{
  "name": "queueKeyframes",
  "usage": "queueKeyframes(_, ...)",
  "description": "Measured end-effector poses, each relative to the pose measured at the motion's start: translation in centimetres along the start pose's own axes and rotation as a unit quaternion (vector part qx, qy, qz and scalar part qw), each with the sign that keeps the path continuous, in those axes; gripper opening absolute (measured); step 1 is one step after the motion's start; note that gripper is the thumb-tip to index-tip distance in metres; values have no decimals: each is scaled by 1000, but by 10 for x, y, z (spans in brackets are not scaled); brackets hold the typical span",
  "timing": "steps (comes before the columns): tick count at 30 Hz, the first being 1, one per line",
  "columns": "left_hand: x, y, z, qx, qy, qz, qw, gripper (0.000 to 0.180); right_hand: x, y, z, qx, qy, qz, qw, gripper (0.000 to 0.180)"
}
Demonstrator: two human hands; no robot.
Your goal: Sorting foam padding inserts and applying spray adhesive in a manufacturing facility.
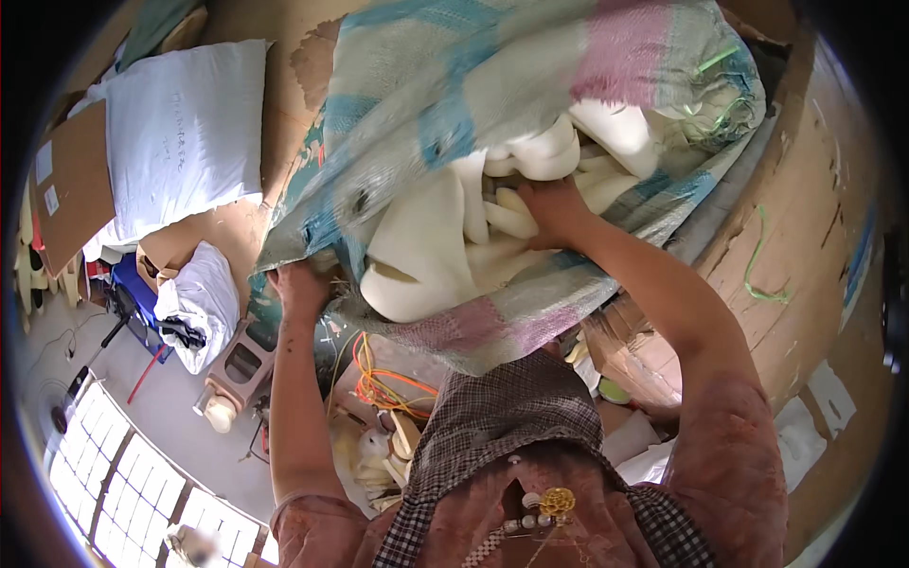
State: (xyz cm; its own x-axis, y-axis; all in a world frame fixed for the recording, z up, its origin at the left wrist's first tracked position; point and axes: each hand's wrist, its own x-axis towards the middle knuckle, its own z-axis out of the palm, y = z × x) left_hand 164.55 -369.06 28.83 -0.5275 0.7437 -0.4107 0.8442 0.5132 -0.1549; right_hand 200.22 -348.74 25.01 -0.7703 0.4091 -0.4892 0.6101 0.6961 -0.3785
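A woven plastic sack with white, teal and pink stripes lies before me, its mouth spread toward me. Inside are several smooth, cream-white moulded pieces; a broad one rests near the opening and a rounded, lobed one sits deeper. My left hand is closed on the sack's edge at the left corner, its fingertips partly hidden. Reaching into the sack, my right hand has its thumb and fingers around a small cream moulded piece; the other fingers are partly covered by the contents.
Large cardboard stands at the right, with a green strip on it. To the left are a white stuffed sack, a cardboard sheet and a white bag. Orange cords lie below the striped sack.
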Motion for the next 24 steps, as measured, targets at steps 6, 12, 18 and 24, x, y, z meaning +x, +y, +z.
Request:
queueKeyframes(6, -5, 17, -11, -4, -71, -7, 997, 66, -60, -13, -104, 165, 240, 57, 955, 67)
queueKeyframes(12, -1, 33, -29, -45, -105, -72, 991, 57, -170, -26, -187, 594, 512, 98, 613, 61)
queueKeyframes(18, 14, 53, -3, -334, 36, 120, 934, 40, -378, -24, -197, 535, 799, 4, 276, 47)
queueKeyframes(24, 41, 82, 4, -115, 28, 104, 988, 54, -649, -121, -90, 250, 926, 246, 142, 42)
